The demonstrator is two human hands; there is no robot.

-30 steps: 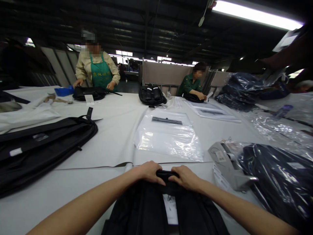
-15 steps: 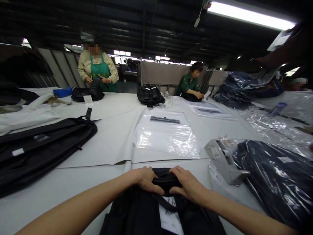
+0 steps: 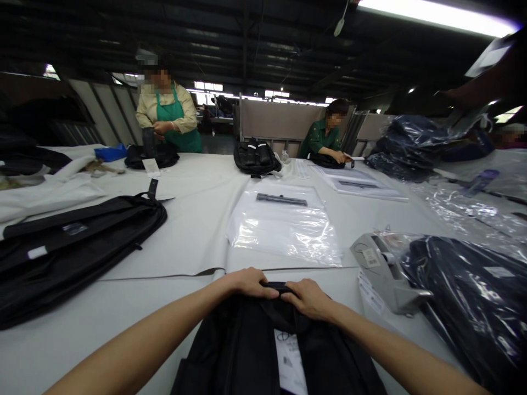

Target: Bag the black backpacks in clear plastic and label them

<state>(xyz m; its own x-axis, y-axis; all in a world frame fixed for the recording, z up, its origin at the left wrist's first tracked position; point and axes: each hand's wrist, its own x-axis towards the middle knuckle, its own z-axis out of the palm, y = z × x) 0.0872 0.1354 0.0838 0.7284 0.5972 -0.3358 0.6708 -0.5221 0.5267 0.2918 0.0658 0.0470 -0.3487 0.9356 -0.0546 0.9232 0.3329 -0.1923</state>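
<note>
A black backpack lies flat on the white table right in front of me, with a white paper tag on its middle. My left hand and my right hand both press down on its far top edge, fingers curled over the black top handle. The two hands sit close together, thumbs almost touching.
A clear plastic bag lies just beyond the backpack. A grey tape dispenser and a bagged dark backpack are at the right. More black bags lie at the left. Two people work at the far side.
My hands have drawn closer together on the backpack's top handle and flattened it. The far left person has lifted a black item upright.
</note>
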